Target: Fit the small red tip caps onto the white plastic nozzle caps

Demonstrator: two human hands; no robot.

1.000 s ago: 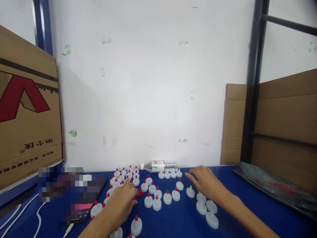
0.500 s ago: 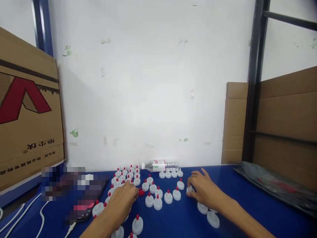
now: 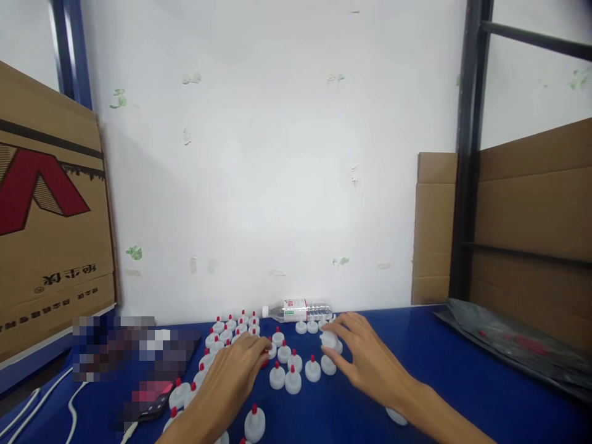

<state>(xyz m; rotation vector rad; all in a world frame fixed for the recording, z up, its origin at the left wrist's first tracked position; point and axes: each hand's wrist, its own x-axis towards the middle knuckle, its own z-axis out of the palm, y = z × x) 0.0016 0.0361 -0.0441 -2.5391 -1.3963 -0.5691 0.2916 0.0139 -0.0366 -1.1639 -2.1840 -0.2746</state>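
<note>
My right hand [image 3: 358, 348] grips a white nozzle cap [image 3: 329, 339] between thumb and fingers, tilted with its spout toward the left. No red tip shows on that spout. My left hand [image 3: 240, 364] is closed, its fingertips beside the small pile of red tips [image 3: 264, 364]; whatever they pinch is hidden. Around the hands stand several white nozzle caps with red tips, such as one in the middle [image 3: 293, 380] and one near the front [image 3: 254, 423]. Plain white caps [image 3: 301, 327] stand in a row at the back. Another white cap [image 3: 396, 417] shows partly below my right forearm.
A clear plastic bottle [image 3: 296, 310] lies along the wall. Left are a large cardboard box [image 3: 55, 246], white cables [image 3: 71, 407] and a blurred dark device [image 3: 180, 357]. Right, a dark plastic bag [image 3: 518, 345] lies on the blue table [image 3: 416, 345].
My right hand has moved left toward the middle, lifting the white nozzle cap from the table. My left hand has shifted slightly right, over the red pile. The view has turned a little.
</note>
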